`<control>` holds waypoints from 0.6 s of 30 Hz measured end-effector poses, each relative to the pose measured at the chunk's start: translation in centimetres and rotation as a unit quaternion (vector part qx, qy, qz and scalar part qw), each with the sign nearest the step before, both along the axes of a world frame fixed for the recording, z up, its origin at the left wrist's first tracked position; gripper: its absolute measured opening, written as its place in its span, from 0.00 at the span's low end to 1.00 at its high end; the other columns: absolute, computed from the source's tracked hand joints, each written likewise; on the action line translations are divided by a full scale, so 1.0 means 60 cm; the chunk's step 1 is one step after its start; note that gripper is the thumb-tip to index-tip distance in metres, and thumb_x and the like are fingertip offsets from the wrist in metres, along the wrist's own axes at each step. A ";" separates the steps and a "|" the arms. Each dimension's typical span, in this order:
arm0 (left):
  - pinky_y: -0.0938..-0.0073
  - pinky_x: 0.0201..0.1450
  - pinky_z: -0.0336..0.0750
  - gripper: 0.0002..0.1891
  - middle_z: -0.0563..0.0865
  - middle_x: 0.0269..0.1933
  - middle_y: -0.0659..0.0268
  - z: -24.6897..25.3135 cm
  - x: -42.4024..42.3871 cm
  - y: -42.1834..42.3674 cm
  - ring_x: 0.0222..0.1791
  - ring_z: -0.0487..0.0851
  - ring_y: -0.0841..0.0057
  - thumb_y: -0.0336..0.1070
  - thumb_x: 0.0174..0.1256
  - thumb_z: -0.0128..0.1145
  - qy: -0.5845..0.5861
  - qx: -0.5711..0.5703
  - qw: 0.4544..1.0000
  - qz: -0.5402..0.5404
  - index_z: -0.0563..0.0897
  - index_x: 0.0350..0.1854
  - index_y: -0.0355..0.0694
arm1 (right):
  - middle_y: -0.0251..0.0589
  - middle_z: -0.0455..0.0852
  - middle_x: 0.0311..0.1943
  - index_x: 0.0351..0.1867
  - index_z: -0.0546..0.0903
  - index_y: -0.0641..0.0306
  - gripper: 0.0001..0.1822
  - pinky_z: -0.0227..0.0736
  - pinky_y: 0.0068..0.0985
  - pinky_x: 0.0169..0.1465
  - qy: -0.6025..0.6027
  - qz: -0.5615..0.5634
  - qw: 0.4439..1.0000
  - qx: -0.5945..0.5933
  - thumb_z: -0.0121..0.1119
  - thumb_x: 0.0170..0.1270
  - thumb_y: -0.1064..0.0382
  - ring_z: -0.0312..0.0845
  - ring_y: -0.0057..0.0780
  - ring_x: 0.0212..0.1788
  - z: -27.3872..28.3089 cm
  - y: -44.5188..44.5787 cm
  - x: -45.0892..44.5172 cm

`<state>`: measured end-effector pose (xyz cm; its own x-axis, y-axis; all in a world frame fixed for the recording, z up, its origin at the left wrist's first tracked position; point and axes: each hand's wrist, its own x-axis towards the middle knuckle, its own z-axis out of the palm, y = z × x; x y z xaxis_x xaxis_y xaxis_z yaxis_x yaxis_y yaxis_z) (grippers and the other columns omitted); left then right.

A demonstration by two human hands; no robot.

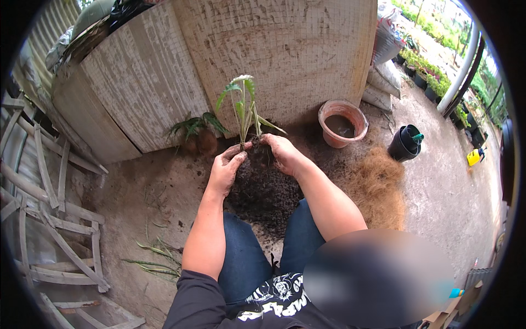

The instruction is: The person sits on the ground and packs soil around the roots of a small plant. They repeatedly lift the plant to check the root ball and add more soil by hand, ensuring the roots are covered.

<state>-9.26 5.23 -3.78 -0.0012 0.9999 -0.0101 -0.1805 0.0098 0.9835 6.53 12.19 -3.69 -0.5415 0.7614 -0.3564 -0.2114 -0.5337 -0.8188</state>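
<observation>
My left hand pinches the base of a leafy plant between thumb and fingers, holding it upright. Its stalks are slender and its green leaves have jagged edges. My right hand grips the dirty root end on the right side, where another stalk leans outward. Whether that stalk is a separate piece, I cannot tell. Soil coats the fingers of both hands. Thin roots dangle between them over a heap of dark potting soil on the ground between my legs.
A clay-coloured pot with murky contents stands beyond my right hand. Brown fibre and stacked black pots lie to the right. Ferny plants with root balls rest against the panel. Cut leaves and wooden frames are left.
</observation>
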 end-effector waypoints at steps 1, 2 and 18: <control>0.82 0.53 0.66 0.14 0.80 0.46 0.66 0.005 0.002 -0.002 0.45 0.74 0.83 0.28 0.59 0.52 0.007 0.005 1.000 0.004 0.77 0.48 0.31 | 0.36 0.77 0.29 0.36 0.75 0.63 0.14 0.69 0.25 0.28 0.002 0.006 1.000 0.012 0.39 0.65 0.58 0.73 0.24 0.29 -0.001 0.000 0.000; 0.82 0.53 0.65 0.14 0.80 0.46 0.66 0.008 0.004 -0.003 0.45 0.74 0.83 0.28 0.59 0.52 0.014 0.010 1.000 0.008 0.77 0.48 0.31 | 0.35 0.77 0.29 0.36 0.75 0.63 0.13 0.69 0.25 0.29 -0.005 0.011 1.000 0.019 0.39 0.64 0.58 0.72 0.23 0.30 -0.001 -0.002 0.001; 0.86 0.48 0.68 0.15 0.80 0.44 0.69 0.004 0.006 -0.002 0.41 0.75 0.87 0.28 0.59 0.50 -0.023 -0.016 1.000 0.005 0.76 0.50 0.32 | 0.39 0.79 0.35 0.41 0.76 0.72 0.19 0.66 0.25 0.43 -0.159 0.051 0.972 0.168 0.43 0.59 0.58 0.70 0.24 0.38 -0.027 0.009 0.002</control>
